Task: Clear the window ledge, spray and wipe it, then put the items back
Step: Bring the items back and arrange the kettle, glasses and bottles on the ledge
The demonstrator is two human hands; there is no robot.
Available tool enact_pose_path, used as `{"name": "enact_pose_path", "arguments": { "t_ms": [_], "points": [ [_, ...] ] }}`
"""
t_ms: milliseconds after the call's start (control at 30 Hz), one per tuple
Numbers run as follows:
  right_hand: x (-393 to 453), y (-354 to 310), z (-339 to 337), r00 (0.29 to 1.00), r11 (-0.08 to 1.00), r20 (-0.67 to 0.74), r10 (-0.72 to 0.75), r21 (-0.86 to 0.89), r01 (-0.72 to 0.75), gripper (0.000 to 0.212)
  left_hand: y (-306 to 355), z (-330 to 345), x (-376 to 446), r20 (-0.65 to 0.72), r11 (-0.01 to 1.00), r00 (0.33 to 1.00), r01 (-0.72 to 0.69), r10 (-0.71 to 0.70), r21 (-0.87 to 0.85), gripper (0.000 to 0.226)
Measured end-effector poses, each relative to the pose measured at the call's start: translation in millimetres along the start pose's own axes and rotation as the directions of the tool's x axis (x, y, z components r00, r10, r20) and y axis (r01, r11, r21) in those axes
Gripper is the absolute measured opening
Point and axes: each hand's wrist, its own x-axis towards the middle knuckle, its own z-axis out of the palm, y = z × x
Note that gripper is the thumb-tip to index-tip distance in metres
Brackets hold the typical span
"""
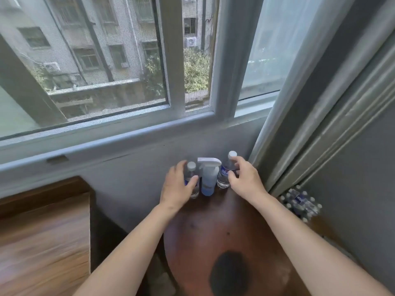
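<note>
Home room, upper floor, sliding window [102, 60] with insect screen facing apartment blocks, curtain [299, 92], round wooden table [224, 231]

bottle labels [224, 172] blurred, seemingly nothing legible

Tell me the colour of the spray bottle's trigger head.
White, on the spray bottle standing between the two water bottles; seen in the head view.

The two water bottles [190, 180] are clear with white caps and blue labels; the spray bottle [209, 176] is pale blue; the worktop [224, 227] is reddish brown.
</note>
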Motion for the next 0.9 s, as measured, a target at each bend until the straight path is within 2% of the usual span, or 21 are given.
{"name": "enact_pose_path", "arguments": {
  "t_ms": [133, 267, 333, 467, 567, 667, 900],
  "points": [
    [50, 25, 8, 0.995, 0.996, 0.075, 0.071, -0.054, -0.067, 0.072, -4, 21, 24, 0.074, 0.987, 0.985, 0.159, -0.156, -0.035, 0.064],
    [83, 50, 26, 0.978, 0.986, 0.124, 0.165, -0.032, -0.162, 0.096, -19, 41, 40, 0.128, 0.972, 0.969, 0.223, -0.212, -0.078, 0.069],
    [91, 59, 34, 0.978, 0.986, 0.133, 0.161, 0.024, -0.165, 0.101, -28, 48, 46, 0.125, 0.965, 0.966, 0.24, -0.227, -0.103, 0.071],
    [99, 70, 46, 0.981, 0.976, 0.116, 0.156, 0.138, -0.171, 0.093, -44, 62, 50, 0.095, 0.958, 0.966, 0.252, -0.24, -0.14, 0.07],
    [103, 76, 54, 0.981, 0.975, 0.111, 0.159, 0.14, -0.174, 0.08, -50, 69, 48, 0.07, 0.95, 0.968, 0.251, -0.242, -0.184, 0.067],
    [103, 80, 61, 0.983, 0.973, 0.057, 0.172, 0.145, -0.179, 0.068, -53, 69, 46, 0.05, 0.945, 0.969, 0.246, -0.241, -0.214, 0.065],
    [75, 81, 54, 0.983, 0.979, -0.105, 0.149, 0.156, -0.131, 0.058, -58, 55, 24, 0.028, 0.93, 0.971, 0.235, -0.237, -0.284, 0.068]
  ]
}}
